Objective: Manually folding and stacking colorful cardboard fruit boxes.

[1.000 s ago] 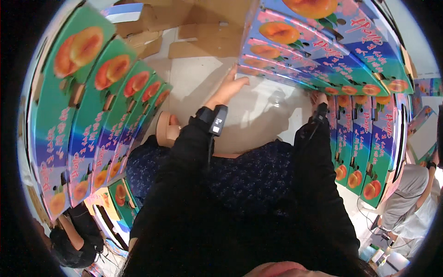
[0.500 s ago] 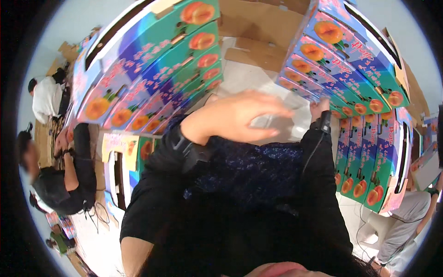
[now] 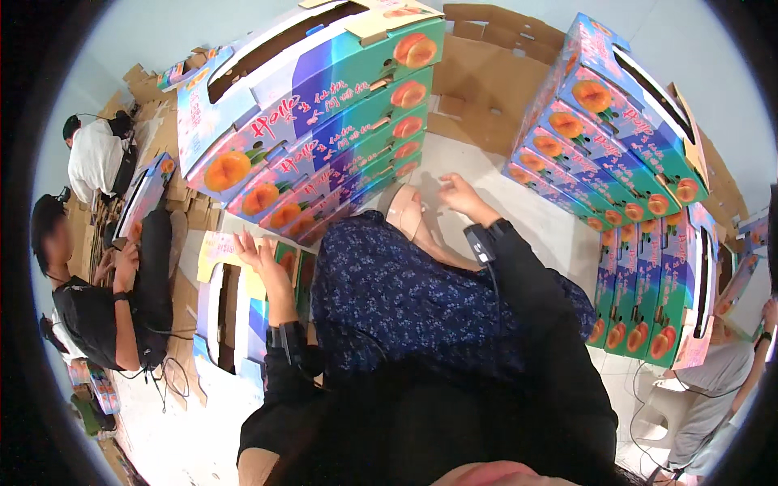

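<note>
My left hand (image 3: 264, 257) is open, fingers spread, at the flap edge of a peach-printed carton (image 3: 253, 328) standing low at my left. Whether the fingertips touch that carton I cannot tell. In the middle, above the pale floor beside my sandalled foot (image 3: 417, 223), my right hand (image 3: 460, 198) is loosely bent with its fingers apart and nothing visible in it. A tall stack of purple, blue and green peach cartons (image 3: 324, 121) rises in front of my left hand. Another such stack (image 3: 624, 146) stands to the right, apart from my right hand.
Several more cartons (image 3: 648, 292) stand side by side at my right. Brown cardboard (image 3: 494, 85) lines the far side. At the left a person in black (image 3: 89, 316) handles a carton (image 3: 146, 198), with a person in white (image 3: 101, 166) beyond. Someone in grey trousers (image 3: 713, 397) sits at the right.
My left hand has moved from the middle to the carton at my left. My right hand has left the right stack's lower edge and come toward the middle. The view has shifted.
</note>
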`<state>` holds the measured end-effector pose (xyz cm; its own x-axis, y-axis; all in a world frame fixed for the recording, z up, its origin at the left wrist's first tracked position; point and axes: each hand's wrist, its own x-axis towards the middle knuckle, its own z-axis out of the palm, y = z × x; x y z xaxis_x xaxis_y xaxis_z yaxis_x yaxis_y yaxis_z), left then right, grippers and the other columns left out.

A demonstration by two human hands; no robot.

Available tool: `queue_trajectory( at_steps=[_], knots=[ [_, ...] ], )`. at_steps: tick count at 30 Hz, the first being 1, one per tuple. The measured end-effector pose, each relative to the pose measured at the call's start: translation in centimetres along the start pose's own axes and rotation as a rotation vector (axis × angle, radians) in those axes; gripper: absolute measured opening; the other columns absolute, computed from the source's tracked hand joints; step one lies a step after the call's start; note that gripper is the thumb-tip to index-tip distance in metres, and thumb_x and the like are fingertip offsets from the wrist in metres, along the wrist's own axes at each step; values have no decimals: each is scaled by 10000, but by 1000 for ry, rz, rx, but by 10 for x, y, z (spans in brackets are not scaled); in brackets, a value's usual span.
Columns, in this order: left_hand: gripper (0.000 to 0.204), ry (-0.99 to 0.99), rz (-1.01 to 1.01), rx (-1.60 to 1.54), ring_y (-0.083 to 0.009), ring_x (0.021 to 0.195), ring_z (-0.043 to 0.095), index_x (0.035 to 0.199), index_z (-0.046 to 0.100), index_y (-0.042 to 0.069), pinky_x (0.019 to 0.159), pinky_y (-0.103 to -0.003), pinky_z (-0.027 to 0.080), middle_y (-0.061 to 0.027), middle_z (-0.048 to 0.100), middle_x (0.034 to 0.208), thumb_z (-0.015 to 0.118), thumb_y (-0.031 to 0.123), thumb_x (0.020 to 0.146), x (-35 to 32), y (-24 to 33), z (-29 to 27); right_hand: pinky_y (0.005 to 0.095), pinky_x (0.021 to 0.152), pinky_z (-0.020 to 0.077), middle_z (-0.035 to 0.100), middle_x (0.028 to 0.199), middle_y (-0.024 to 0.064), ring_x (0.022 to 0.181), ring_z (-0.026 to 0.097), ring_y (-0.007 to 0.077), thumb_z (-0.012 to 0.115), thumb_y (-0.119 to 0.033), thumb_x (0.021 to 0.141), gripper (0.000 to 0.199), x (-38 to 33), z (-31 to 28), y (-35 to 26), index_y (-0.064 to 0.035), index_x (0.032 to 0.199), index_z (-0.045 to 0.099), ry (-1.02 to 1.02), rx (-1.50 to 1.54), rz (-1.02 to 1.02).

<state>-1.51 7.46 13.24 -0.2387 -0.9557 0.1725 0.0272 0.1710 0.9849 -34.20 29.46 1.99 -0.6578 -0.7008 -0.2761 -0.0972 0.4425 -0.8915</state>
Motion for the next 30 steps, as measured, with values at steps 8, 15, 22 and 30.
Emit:
queue_trajectory(
  at_steps=[8, 15, 22, 30],
  knots=[
    [440, -59, -245, -483, -265, 1217, 418, 1289, 424, 52, 1011, -434, 329, -117, 469, 1290, 463, 279, 913, 90, -40, -16, 367, 932, 424, 511, 1226, 280, 1126, 524, 377, 635, -184, 704, 685, 105, 28, -6, 52, 1293, 377, 371, -90, -46],
    [447, -581, -38, 263, -186, 1020, 559, 1140, 544, 51, 877, -363, 460, -75, 591, 1099, 711, 194, 751, 112, -21, -27, 358, 961, 399, 526, 1224, 258, 1128, 530, 339, 618, -114, 713, 645, 154, 37, 33, 47, 1298, 400, 351, 102, -88],
    [443, -604, -121, 283, -188, 1021, 559, 1147, 539, 52, 877, -364, 460, -76, 589, 1103, 696, 199, 760, 135, -13, -31, 247, 507, 408, 646, 859, 77, 638, 580, 126, 554, 41, 729, 385, 129, 72, -11, 9, 1112, 530, 28, 427, -67],
    [438, -678, -152, 257, -191, 1023, 559, 1155, 533, 53, 876, -366, 461, -77, 588, 1107, 679, 205, 770, 131, -28, 9, 280, 657, 479, 647, 886, 109, 759, 619, 170, 560, 16, 748, 337, 155, 55, 48, 34, 1085, 558, 238, 326, -69]
  ],
)
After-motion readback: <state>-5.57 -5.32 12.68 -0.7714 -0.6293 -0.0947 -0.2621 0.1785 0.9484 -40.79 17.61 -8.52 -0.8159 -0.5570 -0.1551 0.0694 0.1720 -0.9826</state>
